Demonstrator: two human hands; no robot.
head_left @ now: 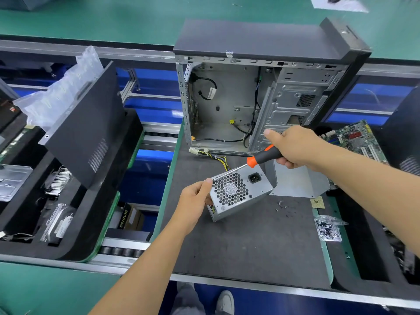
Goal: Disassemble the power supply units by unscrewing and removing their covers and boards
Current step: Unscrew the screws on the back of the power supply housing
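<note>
A small grey power supply unit (241,192) with a honeycomb fan grille and a black power socket is tilted above the dark work mat (238,246). My left hand (195,201) grips its left edge. My right hand (295,146) holds an orange and black screwdriver (263,158) whose metal tip reaches the unit's top edge. Coloured cables (218,159) run from behind the unit towards a white connector. A bent grey metal cover (297,180) stands just behind the unit on the right.
An open, gutted computer case (261,92) stands at the back of the mat. Loose screws (281,206), a CPU chip (317,203) and a bag of screws (328,228) lie right. A motherboard (356,139) sits far right. Black foam trays with parts (56,201) fill the left.
</note>
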